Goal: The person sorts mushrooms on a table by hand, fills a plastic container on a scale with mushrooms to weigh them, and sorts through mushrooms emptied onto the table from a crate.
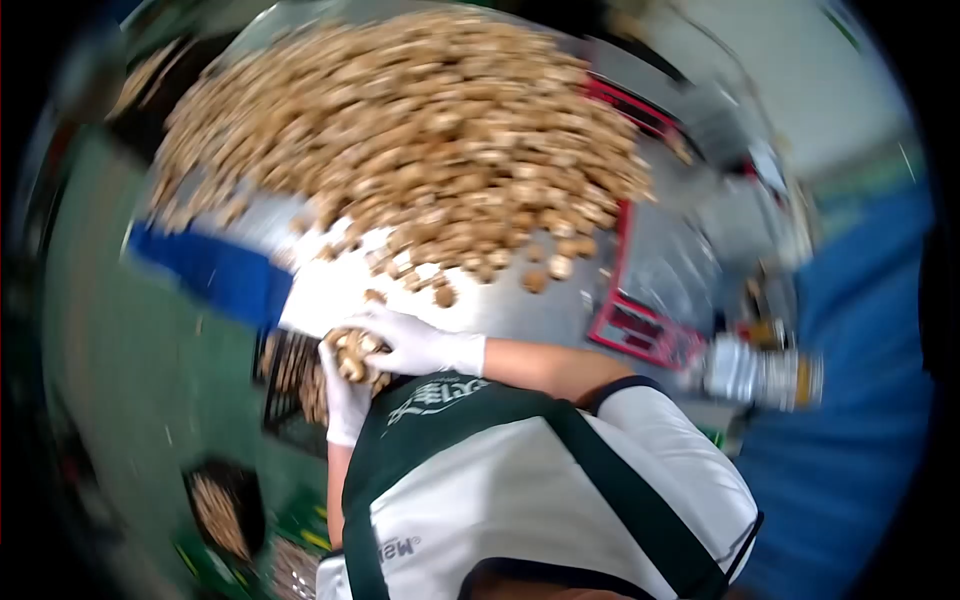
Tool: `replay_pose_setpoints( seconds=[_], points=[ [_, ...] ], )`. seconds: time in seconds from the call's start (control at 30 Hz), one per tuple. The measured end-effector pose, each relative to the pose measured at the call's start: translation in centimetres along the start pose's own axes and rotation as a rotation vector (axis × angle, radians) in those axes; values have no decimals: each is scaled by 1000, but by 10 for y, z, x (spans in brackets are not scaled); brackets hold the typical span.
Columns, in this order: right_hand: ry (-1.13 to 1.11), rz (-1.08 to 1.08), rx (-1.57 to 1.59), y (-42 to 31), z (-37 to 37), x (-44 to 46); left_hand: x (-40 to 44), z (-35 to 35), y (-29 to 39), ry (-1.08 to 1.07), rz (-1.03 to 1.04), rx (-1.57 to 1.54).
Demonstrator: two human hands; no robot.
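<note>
A cluster of brown-and-pale mushrooms (pixel 352 352) is cupped between my two white-gloved hands at the table's near edge. My left hand (pixel 346 400) curves up around the cluster's left and lower side. My right hand (pixel 400 338) reaches in from the right, fingers curled over the top. A few of its fingertips are hard to separate from the mushrooms. Beyond my hands, a large heap of mushrooms (pixel 420 140) spreads across the metal table (pixel 500 318). One loose mushroom (pixel 444 296) lies apart at the heap's near side.
A black crate (pixel 285 425) holding mushrooms stands below my left hand. Another dark container (pixel 250 490) of mushrooms is lower left. A blue item (pixel 205 272) hangs at the table's left edge. Right are a pink-red scale (pixel 645 335), clear plastic bags (pixel 665 255) and a jar (pixel 735 370).
</note>
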State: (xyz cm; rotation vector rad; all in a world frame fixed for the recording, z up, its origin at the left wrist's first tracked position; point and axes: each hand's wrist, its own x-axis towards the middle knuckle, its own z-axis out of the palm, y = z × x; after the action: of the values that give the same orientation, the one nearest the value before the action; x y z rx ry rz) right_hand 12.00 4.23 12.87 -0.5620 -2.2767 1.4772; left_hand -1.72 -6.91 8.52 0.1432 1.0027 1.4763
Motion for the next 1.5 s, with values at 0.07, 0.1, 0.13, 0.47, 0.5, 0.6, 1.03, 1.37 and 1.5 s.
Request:
replay_pose_setpoints(
  seconds=[0.07, 0.1, 0.13, 0.47, 0.5, 0.6, 1.03, 1.37, 1.5],
  points=[
    [157, 72, -49, -5, -38, -31, 32, 34, -12, -64, -88, 90],
    [256, 93, -70, -5, -54, -48, 44, 56, -17, -73, -102, 167],
    [382, 65, -94, 2, -71, -66, 66, 72, -32, -186, -112, 228],
    [1334, 304, -511, -8, -221, -318, 61, 395, -247, -985, 527, 713],
    [1373, 355, -430, 5, -224, -333, 59, 402, -264, -986, 548, 751],
    [1351, 457, -369, 43, -228, -357, 64, 411, -276, -1053, 466, 966],
    [1090, 260, -158, 49, -244, -168, 140, 248, -119, -385, 867, 1315],
    [815, 458, -591, 142, -199, -94, 138, 154, -113, -96, 570, 1220],
    [993, 447, -388, 161, -174, -142, 148, 178, -100, -186, 693, 1251]
  ],
)
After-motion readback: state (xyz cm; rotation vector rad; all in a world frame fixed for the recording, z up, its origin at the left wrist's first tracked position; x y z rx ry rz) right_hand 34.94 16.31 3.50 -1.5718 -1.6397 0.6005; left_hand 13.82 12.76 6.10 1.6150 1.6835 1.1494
